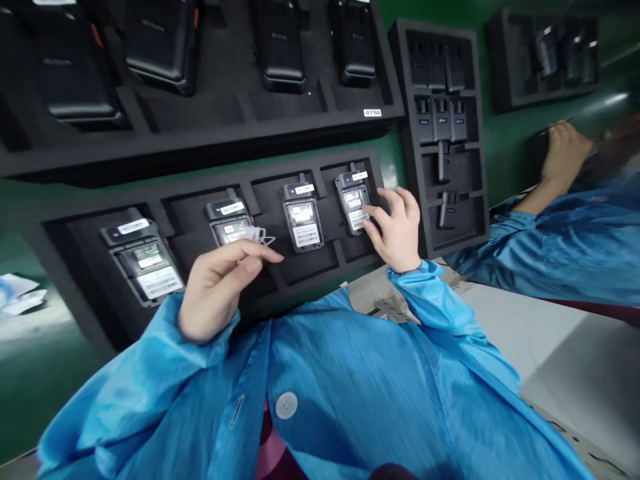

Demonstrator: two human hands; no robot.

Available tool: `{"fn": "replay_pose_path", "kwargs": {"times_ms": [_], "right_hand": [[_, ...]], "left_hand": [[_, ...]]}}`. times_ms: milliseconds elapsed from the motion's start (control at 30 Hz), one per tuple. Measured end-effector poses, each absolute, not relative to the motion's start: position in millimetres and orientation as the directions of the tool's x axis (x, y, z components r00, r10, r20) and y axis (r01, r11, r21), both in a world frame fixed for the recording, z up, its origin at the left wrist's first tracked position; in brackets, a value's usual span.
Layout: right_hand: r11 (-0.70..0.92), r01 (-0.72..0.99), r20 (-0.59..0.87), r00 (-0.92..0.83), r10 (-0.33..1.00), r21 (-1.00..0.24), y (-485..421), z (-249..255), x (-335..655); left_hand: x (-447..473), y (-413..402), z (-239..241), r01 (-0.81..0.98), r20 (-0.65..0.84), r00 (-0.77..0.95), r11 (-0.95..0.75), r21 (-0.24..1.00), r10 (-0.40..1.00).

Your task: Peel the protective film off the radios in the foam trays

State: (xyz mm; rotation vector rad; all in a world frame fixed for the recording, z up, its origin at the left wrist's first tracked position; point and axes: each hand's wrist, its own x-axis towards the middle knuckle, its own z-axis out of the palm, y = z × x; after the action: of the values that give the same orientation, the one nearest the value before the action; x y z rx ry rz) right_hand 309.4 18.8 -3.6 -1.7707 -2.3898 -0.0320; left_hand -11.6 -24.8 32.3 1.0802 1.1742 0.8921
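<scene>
A black foam tray [200, 190] in front of me holds several dark handheld devices lying back-up with white labels. My left hand [220, 287] is closed in a pinch on small clear plastic tabs [260, 235], just below the second device [231, 221]. My right hand [397, 230] rests on the rightmost device [354, 200], with its fingertips touching the device's label and right edge. A third device [301, 215] lies between the two hands, and another device [143, 257] sits at the tray's left end.
A larger foam tray [225, 127] behind holds black devices face-up, tagged 0750. To the right, a narrow foam tray [445, 127] carries small black clips. A co-worker's hand [565, 150] and blue sleeve are at far right. The bench top is green.
</scene>
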Motion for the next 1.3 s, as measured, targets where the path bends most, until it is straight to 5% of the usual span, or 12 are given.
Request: {"fn": "replay_pose_path", "kwargs": {"times_ms": [67,167,367,600,833,1133,1300], "right_hand": [[0.303,0.944,0.185,-0.277,0.943,-0.131,17.3,2.9,304.2],[0.309,0.906,0.307,-0.218,0.926,-0.288,10.7,17.5,279.3],[0.48,0.647,0.336,-0.342,0.877,-0.592,-0.7,48.4,201.9],[0.471,0.574,0.211,-0.46,0.862,-0.67,-2.5,50.6,160.9],[0.359,0.406,0.203,-0.379,0.903,-0.84,-9.1,50.2,151.7],[0.47,0.473,0.259,-0.445,0.857,-0.745,8.7,64.3,183.6],[0.507,0.626,0.097,-0.569,0.816,-0.593,37.0,65.3,211.5]], "left_hand": [[-11.8,-25.1,32.9,-0.292,-0.284,0.227,0.344,0.893,0.931],[-12.2,-25.8,36.1,-0.456,-0.356,0.277,0.448,0.769,0.893],[-17.8,-33.9,38.7,-0.433,-0.453,0.29,0.538,0.724,0.843],[-24.5,-43.5,40.3,-0.394,-0.476,0.269,0.546,0.739,0.838],[-27.6,-45.4,34.0,-0.447,-0.423,0.298,0.517,0.73,0.856],[-15.1,-39.5,17.0,-0.606,-0.399,0.338,0.522,0.6,0.852],[-14.9,-28.7,16.1,-0.54,-0.371,0.149,0.39,0.746,0.917]]}}
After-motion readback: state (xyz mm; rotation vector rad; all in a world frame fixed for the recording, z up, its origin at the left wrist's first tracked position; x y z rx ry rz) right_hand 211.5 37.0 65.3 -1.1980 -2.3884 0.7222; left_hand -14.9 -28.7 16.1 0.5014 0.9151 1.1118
